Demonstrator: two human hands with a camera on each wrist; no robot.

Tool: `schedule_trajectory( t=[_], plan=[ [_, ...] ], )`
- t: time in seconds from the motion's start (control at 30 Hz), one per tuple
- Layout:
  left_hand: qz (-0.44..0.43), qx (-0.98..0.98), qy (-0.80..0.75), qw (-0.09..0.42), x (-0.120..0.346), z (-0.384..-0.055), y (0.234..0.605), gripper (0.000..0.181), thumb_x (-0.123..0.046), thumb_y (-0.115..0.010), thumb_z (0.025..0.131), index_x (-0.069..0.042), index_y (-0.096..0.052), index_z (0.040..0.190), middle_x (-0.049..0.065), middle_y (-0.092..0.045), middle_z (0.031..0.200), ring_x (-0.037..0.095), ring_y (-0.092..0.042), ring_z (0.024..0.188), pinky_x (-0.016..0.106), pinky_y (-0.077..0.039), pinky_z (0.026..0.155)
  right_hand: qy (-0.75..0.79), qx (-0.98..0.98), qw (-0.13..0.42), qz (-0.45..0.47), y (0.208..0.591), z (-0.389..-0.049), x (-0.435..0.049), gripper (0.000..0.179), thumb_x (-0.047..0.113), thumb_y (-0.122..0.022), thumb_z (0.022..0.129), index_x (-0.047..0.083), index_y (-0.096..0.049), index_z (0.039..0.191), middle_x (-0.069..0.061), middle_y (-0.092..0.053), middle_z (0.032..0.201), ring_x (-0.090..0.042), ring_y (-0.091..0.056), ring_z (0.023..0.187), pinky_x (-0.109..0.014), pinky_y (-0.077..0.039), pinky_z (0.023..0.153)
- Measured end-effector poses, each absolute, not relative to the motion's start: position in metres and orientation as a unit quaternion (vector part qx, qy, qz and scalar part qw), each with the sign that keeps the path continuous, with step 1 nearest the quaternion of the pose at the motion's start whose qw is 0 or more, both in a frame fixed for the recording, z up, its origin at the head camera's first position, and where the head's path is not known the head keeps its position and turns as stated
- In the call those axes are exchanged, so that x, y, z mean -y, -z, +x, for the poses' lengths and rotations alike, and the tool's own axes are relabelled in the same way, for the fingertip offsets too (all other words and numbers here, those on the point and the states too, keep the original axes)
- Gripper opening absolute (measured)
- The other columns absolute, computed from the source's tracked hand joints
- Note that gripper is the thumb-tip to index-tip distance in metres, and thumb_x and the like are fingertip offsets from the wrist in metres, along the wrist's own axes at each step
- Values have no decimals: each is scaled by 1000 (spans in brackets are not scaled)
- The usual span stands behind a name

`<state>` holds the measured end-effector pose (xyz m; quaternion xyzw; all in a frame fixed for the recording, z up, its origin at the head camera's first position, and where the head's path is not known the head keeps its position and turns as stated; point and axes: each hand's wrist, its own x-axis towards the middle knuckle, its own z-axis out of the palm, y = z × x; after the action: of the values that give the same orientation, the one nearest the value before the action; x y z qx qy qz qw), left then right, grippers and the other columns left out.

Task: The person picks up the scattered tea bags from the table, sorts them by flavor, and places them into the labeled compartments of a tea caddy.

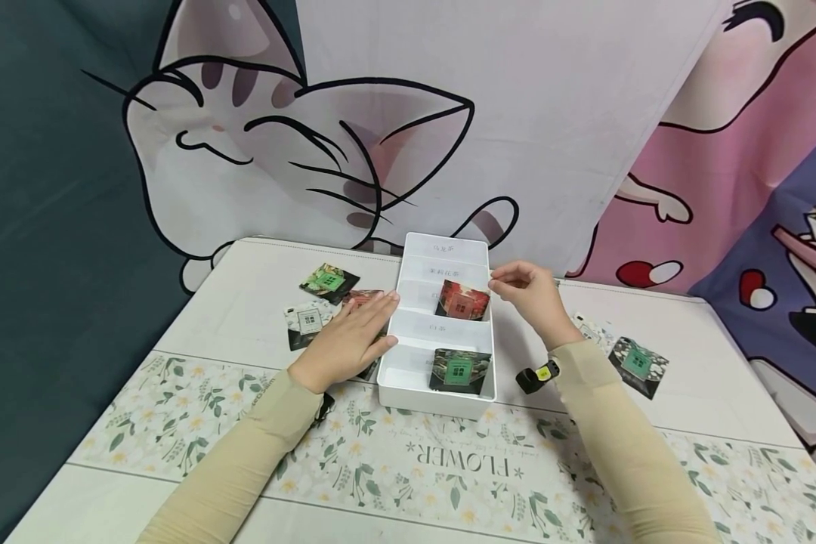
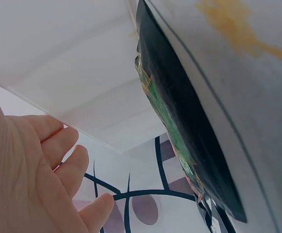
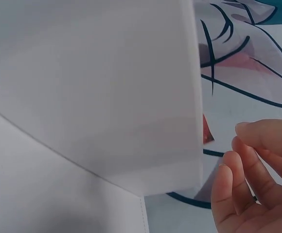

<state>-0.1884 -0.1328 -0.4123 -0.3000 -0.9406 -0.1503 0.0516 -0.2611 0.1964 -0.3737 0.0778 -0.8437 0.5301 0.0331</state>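
Observation:
A long white box [image 1: 435, 408] with several compartments stands in the middle of the table. One compartment holds a red packet [image 1: 461, 302] leaning upright; the nearest one holds a dark packet with a green label [image 1: 459, 372]. My left hand [image 1: 345, 341] lies along the box's left wall, fingers extended and holding nothing. At the right rim, by the red packet, is my right hand [image 1: 532, 296], its thumb and forefinger close together. In the right wrist view the right fingers [image 3: 257, 138] are loosely bent with nothing between them, and a red corner shows past the box edge.
Left of the box lie a green packet [image 1: 329, 281], a white-and-black packet [image 1: 309, 320] and a red packet [image 1: 363, 298] partly under my left hand. A black packet with a green label [image 1: 638, 366] and a pale packet [image 1: 593, 329] lie right. A cat-print cloth [image 1: 551, 113] hangs behind.

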Motion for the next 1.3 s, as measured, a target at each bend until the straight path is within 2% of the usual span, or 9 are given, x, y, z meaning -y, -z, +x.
schedule_trajectory(
  t=[0.13,0.33,0.6,0.77,0.9,1.0,1.13,1.3],
  plan=[
    [-300,941,152,51,133,-189,413,71,-55,-27,109,-10,-20,163,6,-21,168,28,-21,154,50,-7,126,-528,845,40,72,375,-263,-205,24,14,-74,94,-2,-70,112,-5,-71,96,-11,-66,82,-18,-56,72],
    [-298,941,152,50,133,-189,413,72,-57,-25,108,-11,-20,163,5,-20,168,25,-18,155,49,-6,127,-530,845,44,53,376,-267,-220,24,15,-73,95,-1,-68,112,-6,-70,97,-17,-69,88,-26,-62,80],
    [-296,943,145,49,133,-189,413,70,-54,-28,109,-11,-19,163,5,-20,168,23,-16,155,49,-6,127,-512,858,51,20,382,-281,-247,24,9,-66,97,-6,-65,116,-10,-68,99,-9,-69,82,-20,-60,76],
    [-297,943,141,49,133,-190,414,72,-57,-24,108,-11,-19,163,5,-20,168,23,-16,155,48,-5,127,-479,877,41,-4,384,-290,-265,26,12,-63,99,-4,-64,119,-9,-65,101,-13,-69,83,-25,-61,79],
    [-299,942,142,52,133,-190,415,73,-58,-22,108,-11,-19,163,5,-20,168,26,-19,154,48,-6,127,-472,880,37,-23,384,-294,-275,30,11,-61,99,-7,-62,123,-15,-64,107,-10,-68,79,-26,-61,81],
    [-301,941,144,55,133,-189,414,72,-57,-24,108,-10,-20,163,5,-21,168,28,-22,154,49,-7,127,-474,879,29,-42,384,-296,-281,33,10,-60,100,-9,-59,127,-20,-63,115,-8,-68,79,-25,-61,83],
    [-300,941,145,53,132,-189,413,69,-53,-30,109,-10,-20,163,6,-21,168,28,-23,153,49,-8,127,-469,881,15,-59,387,-300,-287,37,10,-58,102,-11,-55,132,-27,-61,125,-8,-67,82,-30,-60,88],
    [-300,942,143,52,132,-188,412,69,-53,-30,109,-10,-20,163,5,-20,168,28,-22,154,49,-7,127,-446,892,-1,-78,394,-312,-297,40,10,-60,99,-14,-56,131,-32,-62,123,-13,-70,82,-32,-62,84]
  ],
)
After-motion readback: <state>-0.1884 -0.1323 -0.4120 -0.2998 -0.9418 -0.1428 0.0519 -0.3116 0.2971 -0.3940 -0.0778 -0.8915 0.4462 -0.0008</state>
